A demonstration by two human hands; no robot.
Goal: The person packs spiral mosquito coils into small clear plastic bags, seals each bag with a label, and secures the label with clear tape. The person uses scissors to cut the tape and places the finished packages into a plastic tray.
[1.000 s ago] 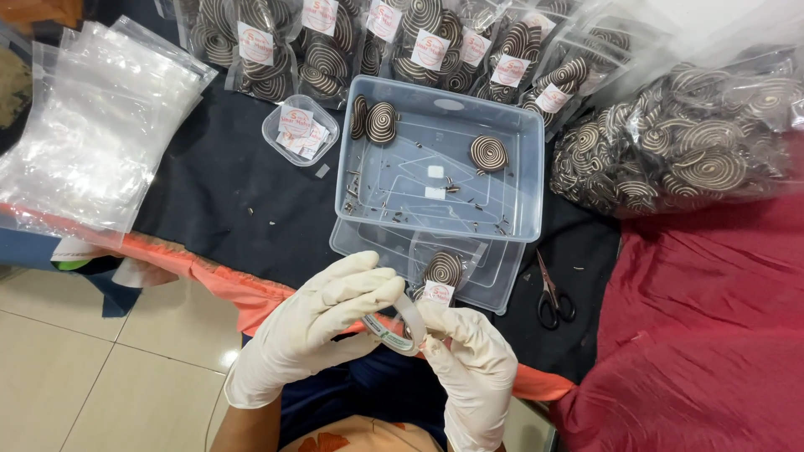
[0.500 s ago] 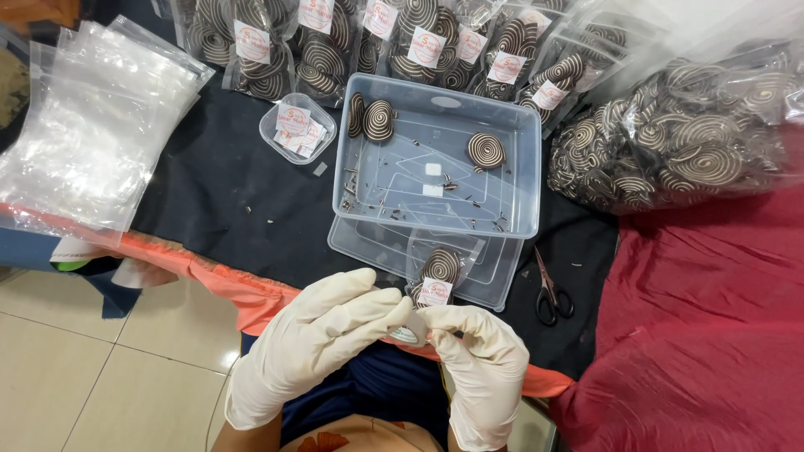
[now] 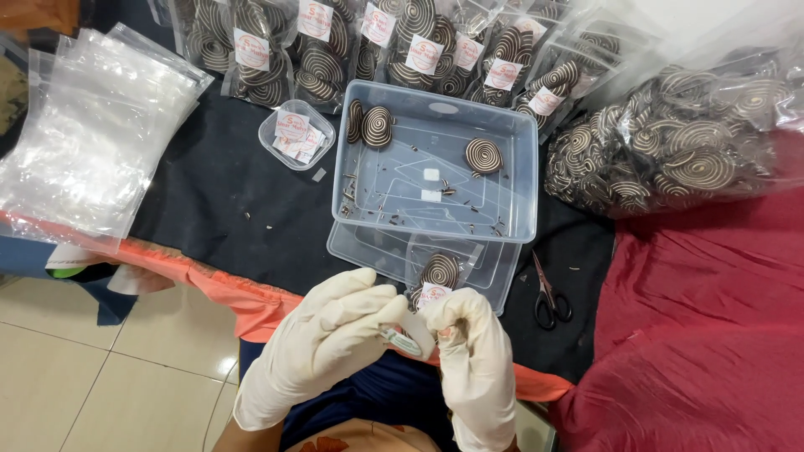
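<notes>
While pinched together at six o'clock, left hand (image 3: 322, 343) and right hand (image 3: 473, 364), both gloved, closed on a small clear packet (image 3: 408, 339) between fingertips, close to the body for control; clear tub (image 3: 511, 180) at twelve, scissors (image 3: 550, 295) at three.

Both hands, the left hand (image 3: 322, 343) and the right hand (image 3: 473, 356), wear cream-white gloves. The spiral pieces (image 3: 483, 155) in the clear, colourless tub (image 3: 519, 180) show a dark brown and cream coil pattern; the same pattern fills the clear packets (image 3: 419, 50) and the large clear bag (image 3: 678, 142). Packet labels are white with red print. The empty bags (image 3: 84, 142) are clear with a whitish sheen. The table cloth (image 3: 218, 201) is black with an orange-pink edge. The fabric (image 3: 712, 335) is dark red. The scissors (image 3: 548, 297) have black handles. The floor tiles (image 3: 75, 368) are beige.
</notes>
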